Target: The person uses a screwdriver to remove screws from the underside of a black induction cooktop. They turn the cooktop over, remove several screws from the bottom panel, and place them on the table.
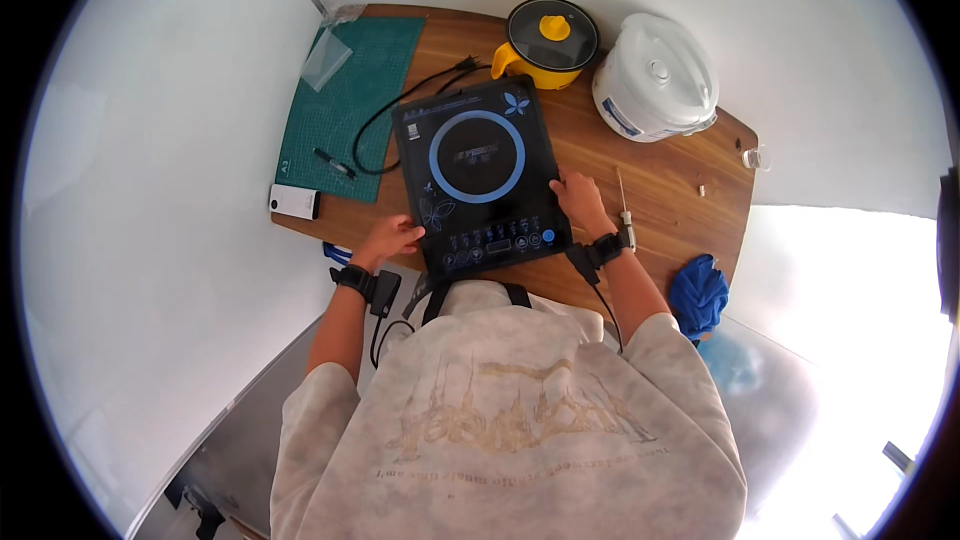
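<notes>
A black induction cooktop with a blue ring and a row of touch controls sits tilted at an angle near the front of the table. My left hand grips its lower left edge, fingertips on the rim. On the opposite side my right hand has hold of the right edge, thumb toward the top face and some fingers hidden. A black power cord with a plug curves out past the cooktop's left side. Just right of my right hand lies a screwdriver with a pale handle and thin shaft.
Behind the cooktop stands a yellow pot with a glass lid, beside a white lidded rice cooker. A green cutting mat carries a pen and clear plastic bag; a white phone overlaps its corner. Blue cloth hangs at the right edge.
</notes>
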Motion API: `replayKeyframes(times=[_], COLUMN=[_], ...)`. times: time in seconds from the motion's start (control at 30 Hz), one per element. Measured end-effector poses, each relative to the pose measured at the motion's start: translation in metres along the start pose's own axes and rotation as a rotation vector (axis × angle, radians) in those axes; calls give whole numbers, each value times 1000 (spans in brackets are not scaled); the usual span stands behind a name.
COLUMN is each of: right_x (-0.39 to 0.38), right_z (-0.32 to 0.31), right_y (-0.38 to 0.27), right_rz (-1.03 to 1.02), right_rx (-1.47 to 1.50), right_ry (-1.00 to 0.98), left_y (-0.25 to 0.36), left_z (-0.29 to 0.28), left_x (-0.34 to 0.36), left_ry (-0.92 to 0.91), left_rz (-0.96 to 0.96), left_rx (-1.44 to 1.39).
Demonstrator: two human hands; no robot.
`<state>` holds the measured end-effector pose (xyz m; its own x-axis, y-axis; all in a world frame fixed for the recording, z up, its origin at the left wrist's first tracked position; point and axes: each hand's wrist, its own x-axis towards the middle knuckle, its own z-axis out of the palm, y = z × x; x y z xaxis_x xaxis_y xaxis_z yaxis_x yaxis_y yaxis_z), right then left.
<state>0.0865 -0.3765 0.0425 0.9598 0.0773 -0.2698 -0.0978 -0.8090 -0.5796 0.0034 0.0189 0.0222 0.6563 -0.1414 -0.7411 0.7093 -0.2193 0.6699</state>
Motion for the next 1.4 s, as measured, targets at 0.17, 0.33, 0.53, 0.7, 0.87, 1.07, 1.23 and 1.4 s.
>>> replayKeyframes(times=[0.17, 0.33, 0.53, 0.7, 0.87, 1.07, 1.23, 1.4], right_x=[8, 14, 18, 19, 17, 2, -16, -34], right_z=[9, 5, 7, 6, 11, 19, 17, 32], right_y=[23, 26, 33, 26, 33, 30, 20, 20], right_rz=[-8, 107, 171, 212, 233, 249, 334, 347], right_rx=[141, 274, 318, 332, 328, 315, 431, 552], right_ry=[28, -63, -80, -125, -106, -99, -177, -154], left_y=[1, 7, 16, 15, 46, 22, -8, -16], left_z=[-6, -11, 0, -8, 7, 17, 6, -8], left_x=[12, 22, 24, 31, 12, 3, -2, 5], left_ry=[-68, -105, -56, -24, 72, 136, 58, 37], left_rz=[-20, -30, -86, 16, 70, -116, -87, -9], left_rx=[102, 296, 304, 560, 942, 185, 7, 141])
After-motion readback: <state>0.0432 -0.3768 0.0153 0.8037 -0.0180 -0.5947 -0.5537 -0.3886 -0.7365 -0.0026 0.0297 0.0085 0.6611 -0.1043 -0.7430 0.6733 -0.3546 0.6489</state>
